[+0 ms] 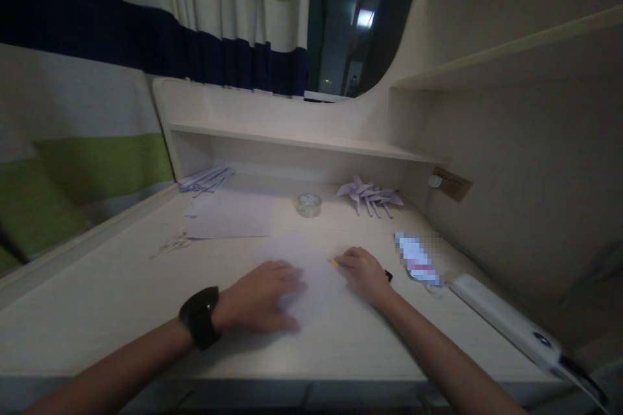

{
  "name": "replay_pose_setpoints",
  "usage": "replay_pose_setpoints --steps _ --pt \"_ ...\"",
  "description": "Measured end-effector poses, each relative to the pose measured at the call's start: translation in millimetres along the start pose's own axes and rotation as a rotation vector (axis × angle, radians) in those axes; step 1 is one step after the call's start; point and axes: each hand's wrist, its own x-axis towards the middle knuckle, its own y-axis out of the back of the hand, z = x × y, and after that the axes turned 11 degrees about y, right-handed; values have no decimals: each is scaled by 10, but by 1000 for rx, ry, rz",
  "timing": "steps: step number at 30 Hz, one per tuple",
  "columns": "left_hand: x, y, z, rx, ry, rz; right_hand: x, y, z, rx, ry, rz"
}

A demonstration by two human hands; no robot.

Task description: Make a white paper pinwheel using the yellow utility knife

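Pale woodgrain desk [121, 298]: left hand [265, 295] spread flat on thin paper [311, 272], right hand [363, 274] pinching a pencil [335, 263].

tape roll [309, 205], paper pinwheels [368, 195], scissors [171, 244], power strip [506, 323]

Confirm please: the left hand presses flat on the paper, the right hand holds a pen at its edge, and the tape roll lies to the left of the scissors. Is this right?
Not quite. In the head view the tape roll lies to the right of the scissors, not the left. The left hand on the paper and the right hand with the pen are correct.
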Motion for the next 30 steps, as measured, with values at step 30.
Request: replay_pose_setpoints --steps 30 --pt "348 -334 -62 203 300 98 -9 -67 -22 102 68 66"
